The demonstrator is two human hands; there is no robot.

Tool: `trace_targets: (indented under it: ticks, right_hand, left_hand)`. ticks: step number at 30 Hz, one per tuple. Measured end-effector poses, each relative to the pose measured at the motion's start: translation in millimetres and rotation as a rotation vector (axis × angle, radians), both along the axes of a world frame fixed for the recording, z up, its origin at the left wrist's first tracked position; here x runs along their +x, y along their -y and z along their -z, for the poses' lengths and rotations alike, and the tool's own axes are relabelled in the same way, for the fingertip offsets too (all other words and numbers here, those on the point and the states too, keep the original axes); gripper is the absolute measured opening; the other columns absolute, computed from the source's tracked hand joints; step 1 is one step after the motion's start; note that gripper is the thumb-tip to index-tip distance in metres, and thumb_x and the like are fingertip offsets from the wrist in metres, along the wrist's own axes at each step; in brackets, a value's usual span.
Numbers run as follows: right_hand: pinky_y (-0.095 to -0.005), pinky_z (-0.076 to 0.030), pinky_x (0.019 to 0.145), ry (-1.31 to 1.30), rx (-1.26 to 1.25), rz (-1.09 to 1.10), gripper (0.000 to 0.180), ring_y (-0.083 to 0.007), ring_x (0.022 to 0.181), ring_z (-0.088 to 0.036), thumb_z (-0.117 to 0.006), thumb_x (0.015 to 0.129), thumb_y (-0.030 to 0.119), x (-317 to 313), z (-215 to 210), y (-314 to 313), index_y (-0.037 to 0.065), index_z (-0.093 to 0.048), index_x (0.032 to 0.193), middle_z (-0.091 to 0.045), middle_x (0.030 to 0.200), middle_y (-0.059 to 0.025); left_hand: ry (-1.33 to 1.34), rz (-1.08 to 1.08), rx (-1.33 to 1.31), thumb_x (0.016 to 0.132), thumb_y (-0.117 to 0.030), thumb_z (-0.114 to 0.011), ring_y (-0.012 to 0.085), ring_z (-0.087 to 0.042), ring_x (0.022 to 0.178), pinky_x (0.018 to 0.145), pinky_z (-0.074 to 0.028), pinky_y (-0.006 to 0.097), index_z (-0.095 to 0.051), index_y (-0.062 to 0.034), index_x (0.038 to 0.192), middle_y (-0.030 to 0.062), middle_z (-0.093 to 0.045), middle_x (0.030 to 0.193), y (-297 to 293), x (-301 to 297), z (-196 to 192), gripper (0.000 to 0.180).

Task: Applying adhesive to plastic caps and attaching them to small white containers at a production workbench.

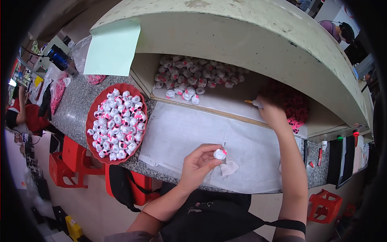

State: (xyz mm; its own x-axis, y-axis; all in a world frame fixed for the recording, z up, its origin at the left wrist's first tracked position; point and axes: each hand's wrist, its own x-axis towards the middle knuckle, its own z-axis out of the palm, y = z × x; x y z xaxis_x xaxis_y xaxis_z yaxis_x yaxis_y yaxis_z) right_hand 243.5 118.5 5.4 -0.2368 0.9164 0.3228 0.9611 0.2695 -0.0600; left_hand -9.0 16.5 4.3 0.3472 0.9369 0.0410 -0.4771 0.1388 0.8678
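My left hand [197, 166] is closed on a small rounded white piece with a pink patch [219, 154], held between thumb and fingers above the white-covered worktop. My right hand [272, 111] reaches into the shelf opening, beside a heap of small bright pink pieces [296, 109]. A slim white item with a yellow tip [254, 103] sticks out from that hand; its kind is unclear, and shadow partly hides the fingers. Just right of my left hand lies a small crumpled white cloth or tissue [229, 168] on the white sheet [181, 133].
A red scalloped bowl [90, 139] full of white-and-pink pieces stands at the left. More such pieces [193, 72] are heaped inside the shelf [242, 28]. A pale green paper [112, 50] hangs from its left end. Red stools [324, 205] stand below; other people are farther off.
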Motion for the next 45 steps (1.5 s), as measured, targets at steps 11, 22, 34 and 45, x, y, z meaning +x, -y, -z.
trace_targets:
  ticks: [11, 22, 34, 45]
  right_hand:
    - [-0.0201, -0.038, 0.048, -1.071, -0.319, 0.094, 0.005, -0.0082, 0.059, -0.049, -0.052, 0.072, 0.001, -39, -31, 53, 0.0, -0.053, 0.077, -0.054, 0.067, -0.0033]
    - [-0.023, -0.041, 0.067, -1.666, -0.439, -0.096, 0.012, -0.013, 0.073, -0.052, -0.062, 0.064, -0.005, -89, -36, 149, -0.001, -0.057, 0.074, -0.054, 0.078, -0.0072]
    - [-0.0226, -0.043, 0.065, -1.524, -0.311, 0.003, 0.021, -0.0107, 0.071, -0.053, -0.061, 0.067, -0.004, -103, -32, 152, 0.002, -0.042, 0.073, -0.056, 0.073, -0.0074]
    - [-0.0204, -0.04, 0.059, -1.411, -0.317, 0.075, 0.031, -0.009, 0.063, -0.05, -0.065, 0.06, -0.007, -102, -32, 156, 0.002, -0.045, 0.081, -0.054, 0.076, -0.0063]
  left_hand:
    - [0.047, 0.008, -0.055, 0.073, 0.005, -0.054, 0.0154, -0.051, 0.091, 0.079, -0.042, 0.027, -0.045, 0.0028, 0.105, 0.0109, -0.053, 0.098, 11, 1, -1, 0.033]
    - [-0.15, -0.052, 0.12, 0.07, 0.009, -0.053, 0.0181, -0.051, 0.093, 0.079, -0.042, 0.028, -0.048, 0.0031, 0.1, 0.0138, -0.049, 0.101, 17, 6, 0, 0.031]
    - [-0.467, -0.091, 0.483, 0.066, 0.007, -0.058, 0.0213, -0.05, 0.093, 0.079, -0.041, 0.029, -0.054, 0.002, 0.094, 0.015, -0.05, 0.1, 18, 0, -4, 0.029]
    - [-0.131, 0.019, 0.248, 0.071, 0.007, -0.053, 0.0223, -0.05, 0.094, 0.079, -0.041, 0.031, -0.052, 0.002, 0.094, 0.0186, -0.049, 0.102, 22, 1, -6, 0.024]
